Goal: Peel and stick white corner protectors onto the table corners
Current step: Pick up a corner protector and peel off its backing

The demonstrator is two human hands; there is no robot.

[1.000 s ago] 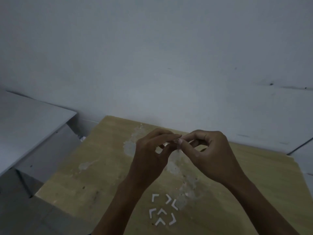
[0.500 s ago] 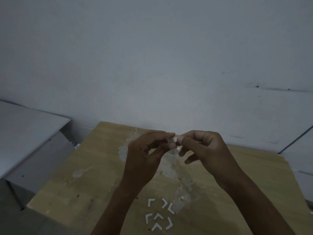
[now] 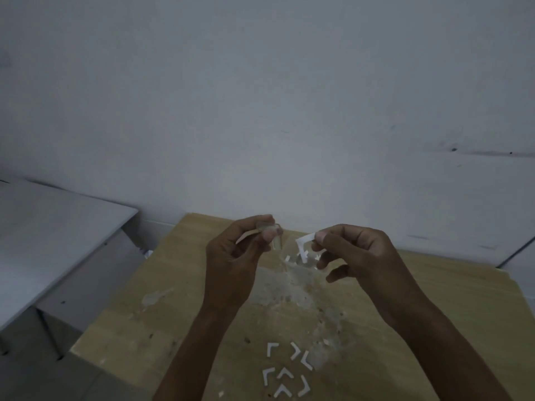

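Observation:
Both hands are raised above a worn wooden table [image 3: 451, 308]. My left hand [image 3: 234, 264] pinches a small clear, bent piece [image 3: 273, 235] between thumb and fingertips. My right hand [image 3: 356, 259] pinches a white L-shaped strip [image 3: 304, 246] that hangs down from its thumb and forefinger. The two pieces are apart, with a gap between the hands. Several white L-shaped corner protectors [image 3: 285, 371] lie in a loose cluster on the table near its front edge, between my forearms.
A grey desk [image 3: 49, 233] stands to the left of the table, with a narrow gap between them. A pale wall [image 3: 260, 111] rises right behind the table. Patches of whitish residue [image 3: 292, 287] mark the tabletop's middle.
My hands were pressed together on one small piece; now they have pulled apart, the left keeping the clear piece and the right the white strip.

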